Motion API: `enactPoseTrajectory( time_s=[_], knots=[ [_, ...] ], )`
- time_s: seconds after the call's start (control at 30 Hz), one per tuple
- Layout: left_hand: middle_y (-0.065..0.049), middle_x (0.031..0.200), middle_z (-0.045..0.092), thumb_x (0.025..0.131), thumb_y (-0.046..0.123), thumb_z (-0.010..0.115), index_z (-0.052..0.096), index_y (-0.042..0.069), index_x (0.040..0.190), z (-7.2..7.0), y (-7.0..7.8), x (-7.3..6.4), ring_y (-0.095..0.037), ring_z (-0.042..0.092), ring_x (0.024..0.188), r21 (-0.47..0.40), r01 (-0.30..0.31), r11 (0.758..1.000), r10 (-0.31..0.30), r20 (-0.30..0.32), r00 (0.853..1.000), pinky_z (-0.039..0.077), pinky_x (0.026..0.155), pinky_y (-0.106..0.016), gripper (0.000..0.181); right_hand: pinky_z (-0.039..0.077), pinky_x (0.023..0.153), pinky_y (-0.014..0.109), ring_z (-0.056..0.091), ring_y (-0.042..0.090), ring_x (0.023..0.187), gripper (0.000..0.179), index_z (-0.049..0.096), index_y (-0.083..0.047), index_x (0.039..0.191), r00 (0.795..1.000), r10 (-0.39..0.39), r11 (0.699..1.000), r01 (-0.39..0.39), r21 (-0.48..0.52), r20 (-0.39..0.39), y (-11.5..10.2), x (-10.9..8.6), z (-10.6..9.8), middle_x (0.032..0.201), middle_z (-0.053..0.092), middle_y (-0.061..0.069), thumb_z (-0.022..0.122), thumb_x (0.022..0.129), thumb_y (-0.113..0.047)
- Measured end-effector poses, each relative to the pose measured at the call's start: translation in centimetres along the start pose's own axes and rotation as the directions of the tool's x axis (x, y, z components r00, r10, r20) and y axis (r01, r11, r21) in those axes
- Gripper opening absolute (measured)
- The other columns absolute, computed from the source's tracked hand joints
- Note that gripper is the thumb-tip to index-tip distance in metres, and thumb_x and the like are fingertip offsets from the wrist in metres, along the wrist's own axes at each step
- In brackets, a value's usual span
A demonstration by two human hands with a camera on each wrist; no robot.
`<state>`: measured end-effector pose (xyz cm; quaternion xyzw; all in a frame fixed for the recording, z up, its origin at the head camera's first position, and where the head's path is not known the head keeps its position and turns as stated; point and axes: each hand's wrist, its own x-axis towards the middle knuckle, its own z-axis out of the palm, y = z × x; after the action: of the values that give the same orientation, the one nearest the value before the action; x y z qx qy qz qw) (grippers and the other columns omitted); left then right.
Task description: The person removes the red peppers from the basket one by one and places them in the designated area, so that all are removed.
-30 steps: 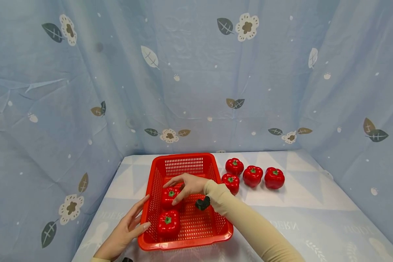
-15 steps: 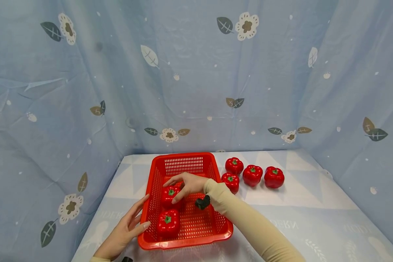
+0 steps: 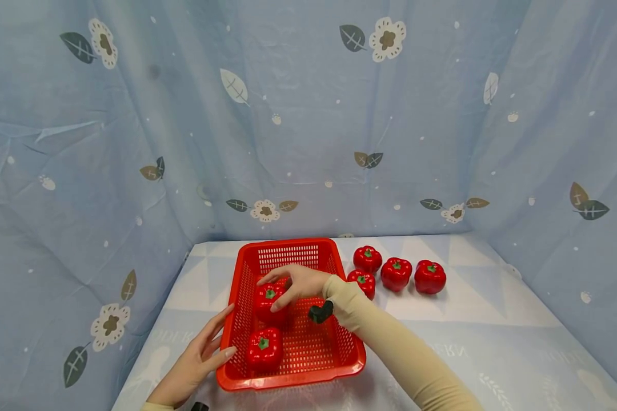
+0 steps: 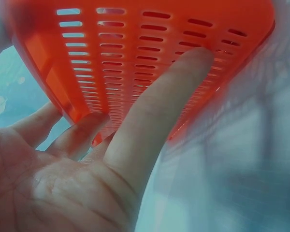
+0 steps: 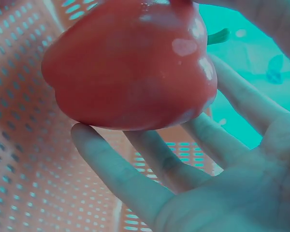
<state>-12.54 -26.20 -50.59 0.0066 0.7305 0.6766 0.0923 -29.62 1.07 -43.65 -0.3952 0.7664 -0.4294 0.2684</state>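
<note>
My right hand (image 3: 304,283) holds a red bell pepper (image 3: 267,301) with a green stem inside the red plastic basket (image 3: 291,383). In the right wrist view, fingers and thumb surround this bell pepper (image 5: 130,67), which hangs above the perforated basket floor. Nearer to me a second bell pepper (image 3: 264,349) sits in the basket. My left hand (image 3: 192,361) lies at the basket's left side, its fingers rather straight. Seen in the left wrist view, the thumb (image 4: 150,116) and fingers touch the slotted outer wall (image 4: 150,43).
Right of the basket stand several more bell peppers (image 3: 396,274) on the pale patterned tablecloth (image 3: 442,319). One bell pepper (image 3: 362,281) is close against the basket's right side, partly behind the right sleeve. A blue floral curtain (image 3: 308,125) encloses the table's back and sides.
My right hand has risen slightly, with the bell pepper lifting in its grip. My left hand and the basket have stayed in place.
</note>
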Motion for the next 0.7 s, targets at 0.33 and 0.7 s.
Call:
enactPoseTrajectory(
  time_s=[0.33, 0.7],
  knots=[
    [-0.02, 0.179, 0.019, 0.102, 0.022, 0.078, 0.032, 0.028, 0.171, -0.1, -0.1, 0.0, -0.059, 0.03, 0.156, 0.004, 0.008, 1.0, -0.008, -0.002, 1.0, 0.063, 0.096, -0.055, 0.083, 0.056, 0.105, 0.039, 0.062, 0.015, 0.128, 0.064, 0.066, -0.014, 0.152, 0.995, -0.095, 0.995, 0.095, -0.004, -0.015, -2.6, -1.9, -2.5, 0.145, 0.068, -0.006, 0.088, 0.092, -0.018],
    [-0.02, 0.179, 0.018, 0.104, 0.021, 0.076, 0.032, 0.029, 0.171, -0.1, -0.1, 0.0, -0.06, 0.028, 0.156, 0.011, -0.012, 1.0, 0.012, 0.014, 1.0, 0.062, 0.099, -0.055, 0.081, 0.056, 0.106, 0.049, 0.064, 0.027, 0.127, 0.062, 0.066, -0.019, 0.152, 0.992, -0.091, 0.995, 0.093, 0.02, -0.084, -4.5, -5.8, -6.4, 0.145, 0.067, 0.0, 0.086, 0.093, -0.018]
  ],
)
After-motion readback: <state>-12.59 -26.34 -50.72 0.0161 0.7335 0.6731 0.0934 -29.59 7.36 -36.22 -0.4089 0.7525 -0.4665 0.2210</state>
